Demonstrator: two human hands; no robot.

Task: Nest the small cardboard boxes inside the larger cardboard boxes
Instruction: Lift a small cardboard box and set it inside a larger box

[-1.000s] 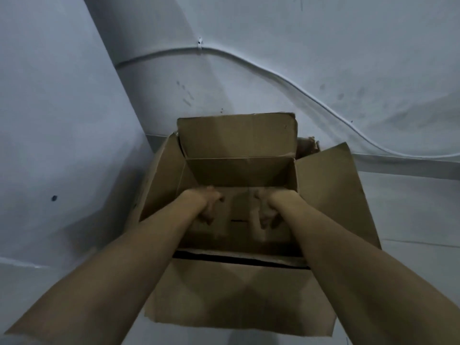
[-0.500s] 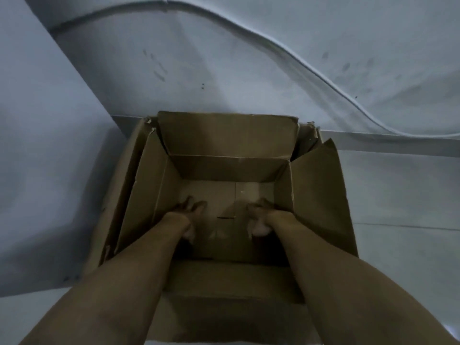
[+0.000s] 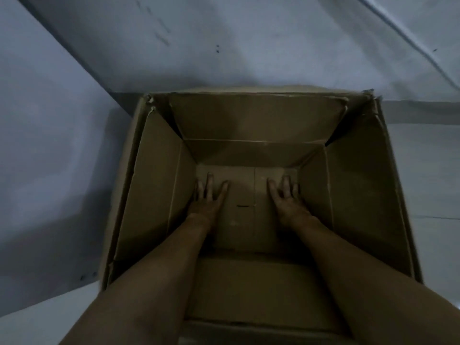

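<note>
A brown cardboard box (image 3: 154, 175) stands open on the floor, its flaps upright, set inside a larger cardboard box (image 3: 124, 185) whose walls show around it on the left and right. Both my arms reach down into the inner box. My left hand (image 3: 207, 197) lies flat on the box bottom at the left, fingers spread. My right hand (image 3: 286, 197) lies flat on the bottom at the right, fingers spread too. Neither hand holds anything. The bottom has a centre seam and a small dark slit between my hands.
The boxes sit in a corner: a grey wall (image 3: 249, 46) runs behind them and another wall (image 3: 37, 120) stands at the left. Pale floor (image 3: 428, 245) lies to the right, and a cable (image 3: 410, 41) runs along the back wall.
My head has leaned forward over the box, so it fills the view. Both hands have gone from curled at the near side to pressed flat on the box bottom.
</note>
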